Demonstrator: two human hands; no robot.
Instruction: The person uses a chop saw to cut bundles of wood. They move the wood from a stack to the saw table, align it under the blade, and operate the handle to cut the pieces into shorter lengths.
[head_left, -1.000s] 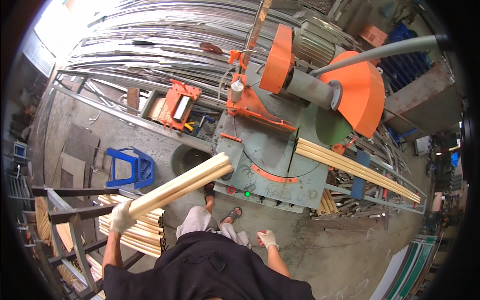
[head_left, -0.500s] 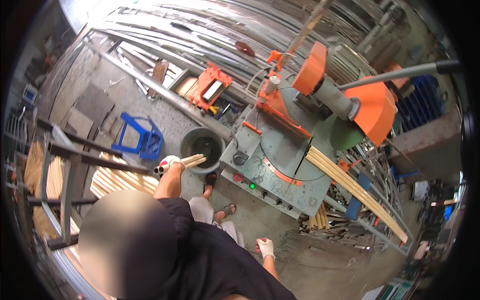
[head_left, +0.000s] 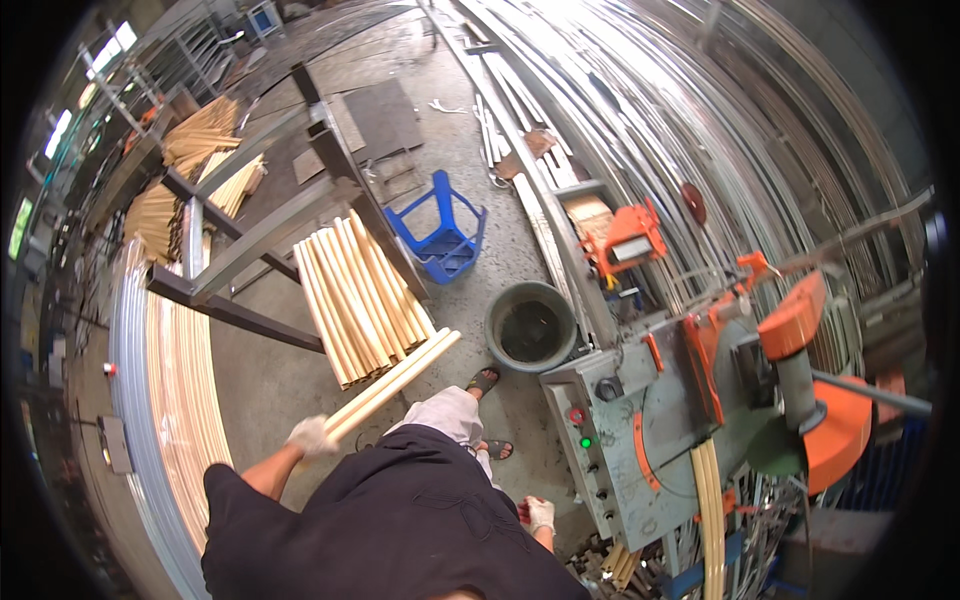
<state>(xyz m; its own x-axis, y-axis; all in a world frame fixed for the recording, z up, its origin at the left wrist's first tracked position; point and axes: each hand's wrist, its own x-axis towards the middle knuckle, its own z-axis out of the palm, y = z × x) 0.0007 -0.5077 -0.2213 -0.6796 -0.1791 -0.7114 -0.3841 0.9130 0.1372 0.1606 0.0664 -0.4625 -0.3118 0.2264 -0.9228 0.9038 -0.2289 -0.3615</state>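
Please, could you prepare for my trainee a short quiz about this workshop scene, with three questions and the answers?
1. Which hand holds the long cream tubes?
2. True or false: the blue stool is on the floor, apart from the round bucket.
3. What colour is the lit button?
A) blue
B) green
C) white

Key:
1. The left hand.
2. True.
3. B.

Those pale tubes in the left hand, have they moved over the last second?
Yes. The held tubes have moved away from the saw table: their far ends overlapped its corner in view, but now lie left of it, by the tube stack.
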